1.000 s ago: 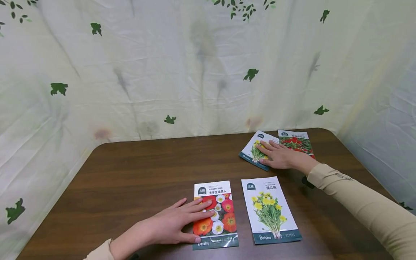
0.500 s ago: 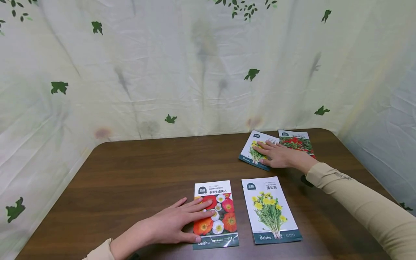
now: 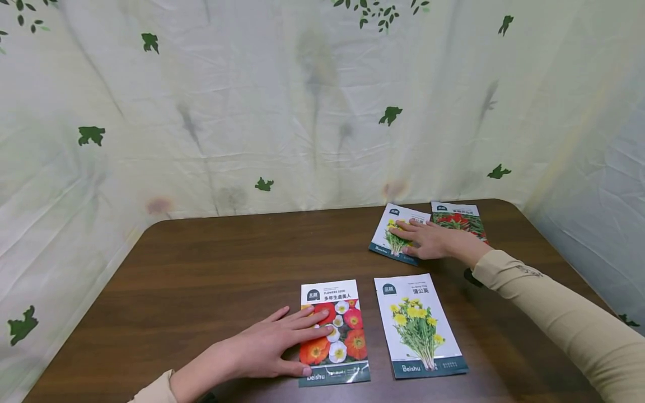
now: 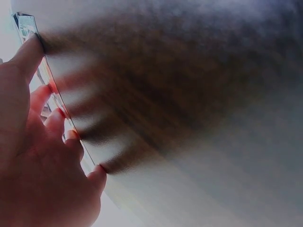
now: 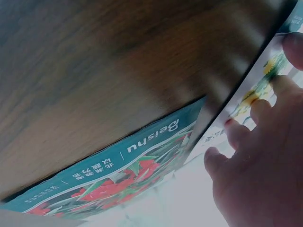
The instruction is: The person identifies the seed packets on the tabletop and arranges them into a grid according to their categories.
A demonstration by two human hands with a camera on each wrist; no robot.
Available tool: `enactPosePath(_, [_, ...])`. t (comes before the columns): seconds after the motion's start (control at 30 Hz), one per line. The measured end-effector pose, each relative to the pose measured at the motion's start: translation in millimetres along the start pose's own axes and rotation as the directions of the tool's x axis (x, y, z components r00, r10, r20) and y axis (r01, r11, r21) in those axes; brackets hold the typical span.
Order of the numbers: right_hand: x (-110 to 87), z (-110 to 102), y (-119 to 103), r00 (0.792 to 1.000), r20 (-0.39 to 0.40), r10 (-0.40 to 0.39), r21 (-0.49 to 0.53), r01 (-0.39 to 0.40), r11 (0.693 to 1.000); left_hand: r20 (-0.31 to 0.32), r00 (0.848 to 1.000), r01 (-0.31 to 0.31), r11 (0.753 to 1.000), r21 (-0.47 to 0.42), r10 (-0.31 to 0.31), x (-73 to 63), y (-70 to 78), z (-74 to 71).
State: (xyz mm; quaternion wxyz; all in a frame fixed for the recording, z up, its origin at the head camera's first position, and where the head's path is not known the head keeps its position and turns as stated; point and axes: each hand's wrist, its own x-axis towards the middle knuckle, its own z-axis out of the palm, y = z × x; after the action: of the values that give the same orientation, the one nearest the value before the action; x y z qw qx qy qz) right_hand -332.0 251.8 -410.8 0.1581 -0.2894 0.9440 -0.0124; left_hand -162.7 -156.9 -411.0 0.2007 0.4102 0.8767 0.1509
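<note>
Placement seems in hand, left hand (image 3: 269, 345) spread on the near poppy packet (image 3: 345, 330), right hand (image 3: 435, 240) spread on the far yellow-flower packet (image 3: 389, 237), any next slide across the counter (image 3: 211, 274) calling for light pressure.

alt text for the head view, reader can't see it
A person's left hand rests on a multicoloured-flower packet and the right hand on a farther yellow-flower packet, on a brown table. Nearer lies a second yellow-flower packet; a red-flower packet lies beside the farther one.
</note>
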Motion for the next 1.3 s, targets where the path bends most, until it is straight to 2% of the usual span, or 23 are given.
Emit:
enactPosePath(0.4, [0.4, -0.4, -4.7, 0.999, -0.01, -0.045, 0.003, 0.045, 0.999, -0.011, 1.0, -0.009, 1.0, 0.02, 0.01, -1.3, 0.1, 0.7])
enactPosePath(0.83, [0.0, -8.3, -19.3, 0.998, -0.012, -0.069, 0.041, 0.07, 0.997, -0.001, 1.0, 0.001, 1.0, 0.001, -0.001, 0.0, -0.5, -0.5])
enactPosePath(1.3, [6.0, -7.9, -23.7, 0.997, -0.014, -0.082, 0.042, 0.083, 0.996, -0.01, 1.0, -0.002, 1.0, 0.013, 0.002, 0.1, 1.0, -0.2])
